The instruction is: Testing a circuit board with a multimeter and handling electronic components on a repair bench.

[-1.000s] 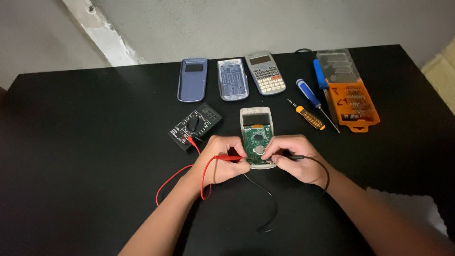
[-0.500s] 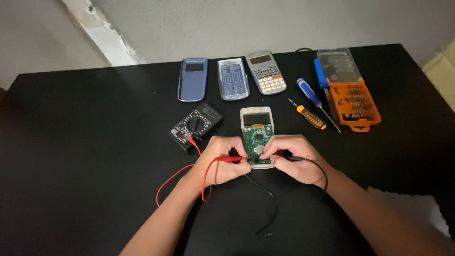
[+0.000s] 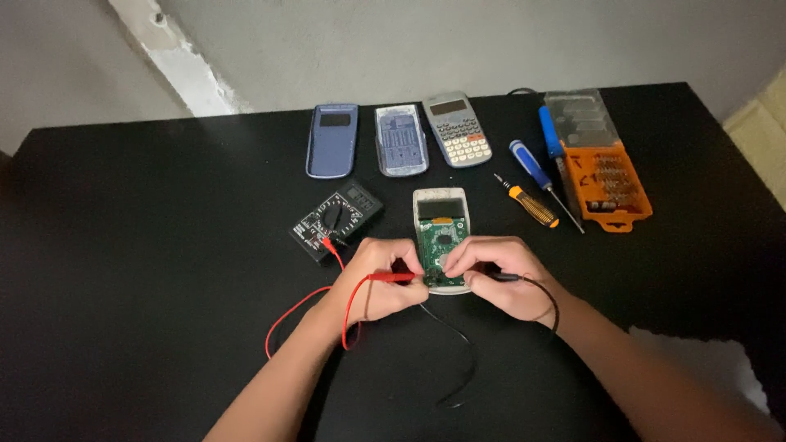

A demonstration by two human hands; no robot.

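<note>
Circuit board [image 3: 442, 245] stays put; my left hand [image 3: 385, 274] still pinches the red probe [image 3: 391, 277], right hand [image 3: 499, 274] the black probe [image 3: 508, 277], both unmoved.

Very little differs from the earlier views. The left hand [image 3: 378, 278] sits a touch closer to the opened calculator's green circuit board [image 3: 440, 245], its red probe [image 3: 391, 277] now nearer the board's lower edge, and the right hand [image 3: 498, 274] edges slightly inward.

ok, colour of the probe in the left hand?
Red probe, red lead, held by the left hand; clearest in the head view.
</note>
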